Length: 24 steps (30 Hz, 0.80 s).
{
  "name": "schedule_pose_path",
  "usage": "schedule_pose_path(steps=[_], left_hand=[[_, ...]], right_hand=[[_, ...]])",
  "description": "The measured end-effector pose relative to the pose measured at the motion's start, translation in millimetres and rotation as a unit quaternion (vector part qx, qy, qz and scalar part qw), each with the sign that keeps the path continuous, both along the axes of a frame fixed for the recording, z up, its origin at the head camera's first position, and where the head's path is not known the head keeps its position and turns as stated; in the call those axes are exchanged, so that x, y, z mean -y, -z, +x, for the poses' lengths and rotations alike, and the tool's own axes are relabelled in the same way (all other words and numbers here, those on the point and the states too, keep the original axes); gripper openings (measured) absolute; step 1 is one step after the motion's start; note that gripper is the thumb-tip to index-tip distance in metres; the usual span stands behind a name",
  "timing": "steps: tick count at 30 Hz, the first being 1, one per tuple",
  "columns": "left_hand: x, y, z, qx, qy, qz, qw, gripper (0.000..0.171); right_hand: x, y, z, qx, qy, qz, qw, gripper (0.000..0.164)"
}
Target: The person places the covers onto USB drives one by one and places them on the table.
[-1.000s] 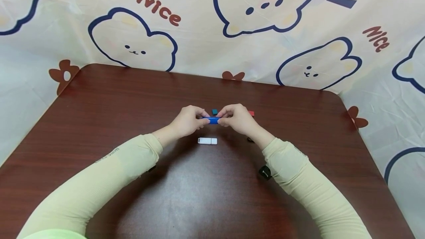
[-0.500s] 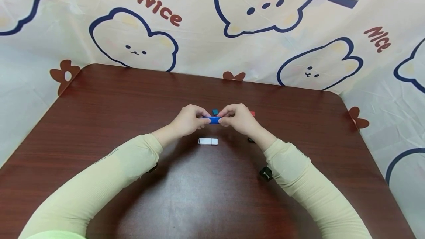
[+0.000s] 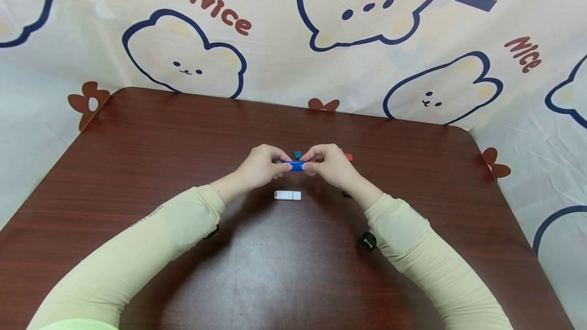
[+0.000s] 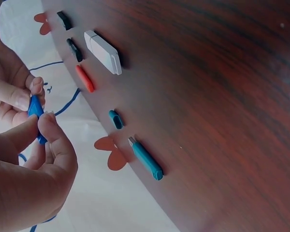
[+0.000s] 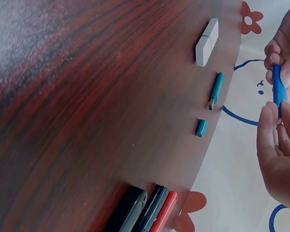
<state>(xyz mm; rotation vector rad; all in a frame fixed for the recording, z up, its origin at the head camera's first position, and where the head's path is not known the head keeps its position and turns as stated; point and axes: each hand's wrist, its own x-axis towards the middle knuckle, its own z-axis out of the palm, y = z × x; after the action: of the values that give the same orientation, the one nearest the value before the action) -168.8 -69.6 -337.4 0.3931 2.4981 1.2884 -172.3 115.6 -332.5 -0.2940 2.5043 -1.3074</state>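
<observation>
A slim blue USB stick [image 3: 297,166] is held level in the air between both hands. My left hand [image 3: 262,168] pinches its left end between thumb and fingers; my right hand [image 3: 331,165] pinches the other end the same way. In the right wrist view a seam crosses the body of the blue stick [image 5: 279,92], and the fingers cover both its ends. On the table below lie a teal USB stick [image 4: 147,161] with its metal plug bare and, apart from it, its small teal cap [image 4: 116,119].
A white USB stick [image 3: 287,195] lies on the brown table [image 3: 257,269], nearer the body than the hands. To the right, two black stick-like pieces [image 5: 126,210] and a red one [image 5: 164,212] lie side by side. A printed cloth [image 3: 275,55] hangs behind the table.
</observation>
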Motion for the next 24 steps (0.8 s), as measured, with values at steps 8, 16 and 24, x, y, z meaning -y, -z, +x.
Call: schedule_pose_path(steps=[8, 16, 24], left_hand=[[0.0, 0.8, 1.1, -0.005, 0.005, 0.001, 1.0000, 0.014], [-0.1, 0.3, 1.7, 0.001, 0.007, 0.002, 1.0000, 0.015], [-1.1, -1.3, 5.4, -0.002, 0.008, 0.001, 1.0000, 0.016]], right_hand=[[0.9, 0.6, 2.0, -0.003, -0.002, 0.003, 1.000, 0.013], [0.9, 0.1, 2.2, -0.009, -0.001, 0.000, 1.000, 0.013], [1.9, 0.4, 2.2, 0.018, 0.020, -0.001, 1.000, 0.014]])
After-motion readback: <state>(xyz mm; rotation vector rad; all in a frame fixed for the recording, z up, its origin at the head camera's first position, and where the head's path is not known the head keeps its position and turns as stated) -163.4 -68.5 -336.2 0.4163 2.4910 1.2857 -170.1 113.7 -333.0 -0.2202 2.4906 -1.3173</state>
